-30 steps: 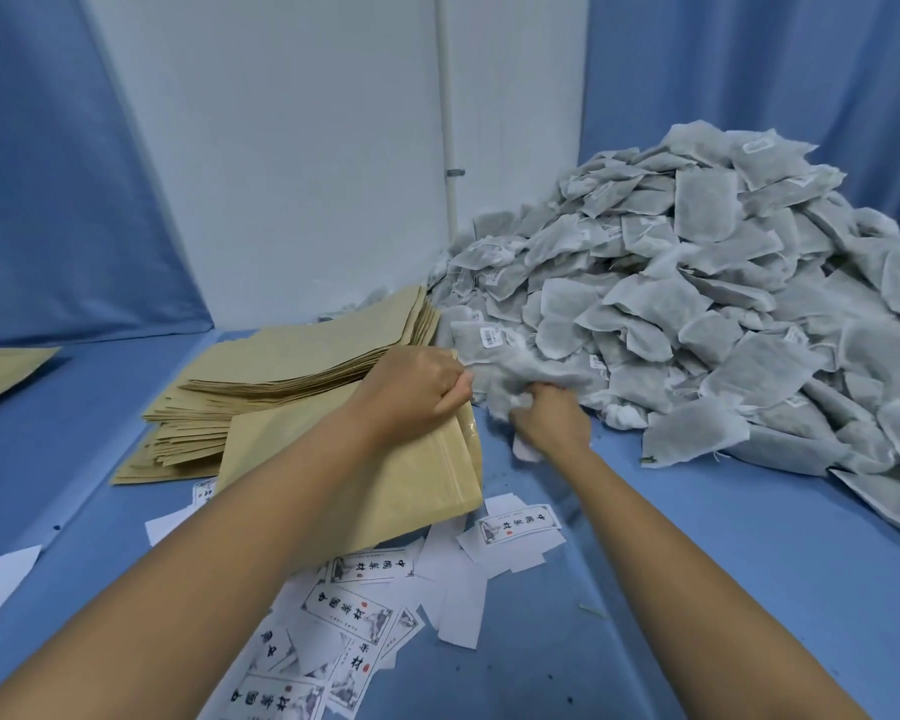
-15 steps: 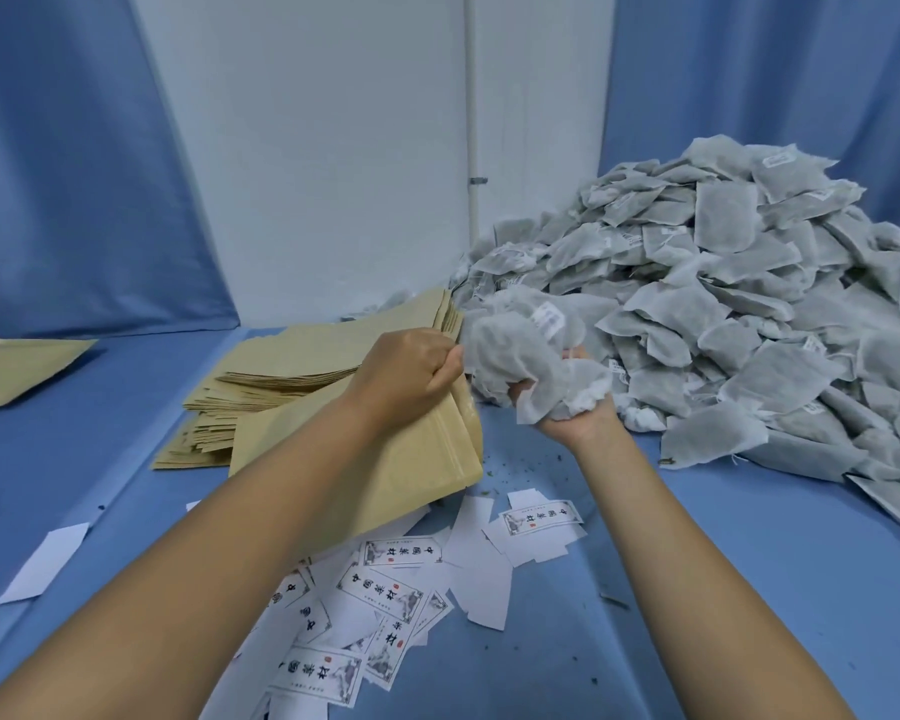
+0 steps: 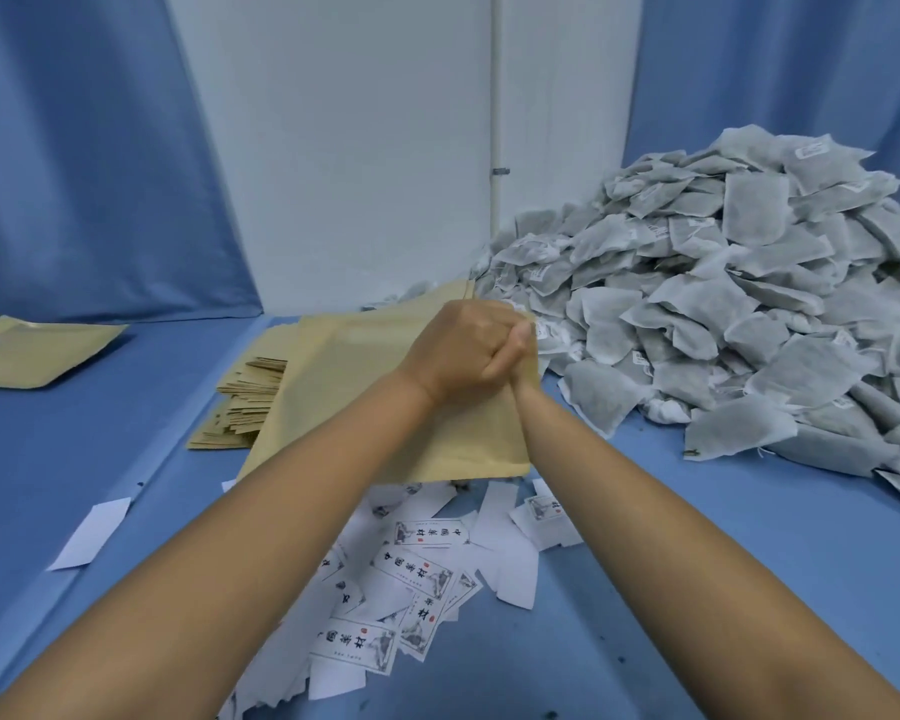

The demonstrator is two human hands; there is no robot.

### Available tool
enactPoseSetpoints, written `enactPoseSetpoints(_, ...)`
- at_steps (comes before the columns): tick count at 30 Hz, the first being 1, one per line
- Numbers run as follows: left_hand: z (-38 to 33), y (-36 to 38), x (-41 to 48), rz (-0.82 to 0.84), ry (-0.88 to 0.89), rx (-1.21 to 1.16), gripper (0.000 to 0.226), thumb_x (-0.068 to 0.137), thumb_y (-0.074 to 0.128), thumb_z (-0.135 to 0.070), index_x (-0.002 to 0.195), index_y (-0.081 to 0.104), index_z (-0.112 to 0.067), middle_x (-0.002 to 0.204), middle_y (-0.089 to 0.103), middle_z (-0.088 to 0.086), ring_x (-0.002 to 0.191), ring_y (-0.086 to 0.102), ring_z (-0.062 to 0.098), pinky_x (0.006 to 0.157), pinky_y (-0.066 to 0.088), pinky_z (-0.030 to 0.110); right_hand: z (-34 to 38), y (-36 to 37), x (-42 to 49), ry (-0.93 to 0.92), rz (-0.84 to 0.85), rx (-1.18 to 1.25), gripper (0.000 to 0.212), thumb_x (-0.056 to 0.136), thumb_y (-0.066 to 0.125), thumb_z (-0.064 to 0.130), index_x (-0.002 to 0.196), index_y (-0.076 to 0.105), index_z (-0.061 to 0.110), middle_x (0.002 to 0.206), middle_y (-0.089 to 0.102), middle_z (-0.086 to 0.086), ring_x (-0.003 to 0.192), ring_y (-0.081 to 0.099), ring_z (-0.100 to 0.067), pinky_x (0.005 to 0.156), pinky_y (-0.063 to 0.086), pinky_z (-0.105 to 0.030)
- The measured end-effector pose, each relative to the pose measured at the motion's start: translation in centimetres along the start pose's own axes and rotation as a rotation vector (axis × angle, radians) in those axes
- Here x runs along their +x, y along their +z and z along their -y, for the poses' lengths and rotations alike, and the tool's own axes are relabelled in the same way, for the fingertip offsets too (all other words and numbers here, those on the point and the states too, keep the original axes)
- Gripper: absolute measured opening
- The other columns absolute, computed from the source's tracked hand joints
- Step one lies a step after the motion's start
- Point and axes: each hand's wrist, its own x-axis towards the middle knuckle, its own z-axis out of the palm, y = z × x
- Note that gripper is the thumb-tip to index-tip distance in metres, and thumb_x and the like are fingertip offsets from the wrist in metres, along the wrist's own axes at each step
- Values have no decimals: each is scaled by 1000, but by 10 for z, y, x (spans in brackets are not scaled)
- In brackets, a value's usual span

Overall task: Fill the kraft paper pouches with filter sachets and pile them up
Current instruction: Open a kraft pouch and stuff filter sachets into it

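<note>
- The kraft paper pouch is showing plain tan-brown.
- The filter sachets are showing speckled grey-white.
- The labels are showing white, with black characters and red seals.
- The worktop is showing blue.

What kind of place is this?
Probably a small packing workshop: there is a big heap of filter sachets, a stack of kraft paper pouches and loose printed labels.

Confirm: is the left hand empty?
No, the left hand grips the top edge of a kraft pouch, held up over the printed labels.
</note>
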Motion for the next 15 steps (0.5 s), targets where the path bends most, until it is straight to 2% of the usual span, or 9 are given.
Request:
enactPoseSetpoints(1, -3, 0, -1, 37, 30, 28, 42, 89, 37, -10, 50, 50, -1, 49, 47, 10, 45, 45, 21, 47, 38, 28, -6, 5, 1, 38, 22, 0, 34, 90, 27, 36, 90, 50, 10, 88, 47, -2, 96, 56, -21, 84, 40, -22)
enactPoseSetpoints(2, -4, -1, -5, 99, 48, 70, 43, 89, 36, -12, 50, 51, 0, 50, 50, 12, 44, 47, 23, 46, 40, 29, -13, 6, -7, 36, 109, -28, 37, 102, 26, 24, 103, 51, -4, 94, 48, -11, 107, 58, -25, 84, 40, -23)
enactPoseSetpoints(4, 2, -10, -18, 191, 28, 159, 47, 89, 32, -18, 52, 56, 1, 53, 56, 15, 46, 52, 27, 46, 43, 33, -26, 8, -10, 6, 240, -3, 30, 103, 19, -5, 112, 46, -16, 95, 50, -7, 92, 63, -13, 77, 46, -15)
enactPoseSetpoints(5, 9, -19, -24, 192, 10, 200, 49, 88, 32, -19, 53, 59, 1, 54, 58, 16, 46, 54, 28, 47, 43, 33, -18, 14, -11, 43, 346, 73, 31, 102, 20, -7, 118, 43, -19, 96, 56, -5, 83, 60, -12, 77, 48, -15)
enactPoseSetpoints(7, 26, -40, -34, 176, -48, 269, 52, 88, 30, -21, 54, 61, 4, 53, 59, 19, 46, 56, 31, 48, 42, 33, 8, 33, -4, 198, 543, 124, 38, 106, 27, 11, 127, 46, -13, 87, 70, -8, 79, 66, -10, 75, 56, -20)
enactPoseSetpoints(9, 39, -60, -39, 135, -98, 322, 57, 88, 27, -24, 52, 59, 5, 52, 58, 22, 46, 55, 34, 50, 42, 36, 23, 34, -4, 231, 744, 249, 44, 105, 30, 28, 125, 51, -5, 94, 73, -9, 86, 72, -14, 72, 58, -25)
enactPoseSetpoints(11, 42, -71, -43, 89, -101, 326, 55, 88, 29, -22, 48, 55, 4, 48, 53, 22, 42, 52, 34, 48, 41, 36, 26, 40, -1, 240, 762, 242, 39, 105, 34, 24, 121, 53, -6, 103, 69, -17, 96, 70, -23, 79, 57, -30)
enactPoseSetpoints(13, 36, -72, -45, 71, -73, 302, 54, 89, 32, -20, 45, 53, 2, 44, 50, 19, 38, 49, 32, 45, 42, 34, 23, 51, -2, 282, 718, -5, 33, 105, 33, 13, 89, 58, -1, 80, 61, -16, 74, 65, -20, 68, 51, -23)
enactPoseSetpoints(15, 26, -64, -45, 73, -35, 266, 53, 89, 34, -19, 43, 50, 1, 41, 47, 16, 35, 44, 30, 43, 40, 33, 18, 64, -5, 262, 556, -143, 41, 104, 26, 1, 70, 43, 17, 67, 37, -3, 59, 36, -9, 56, 34, -18)
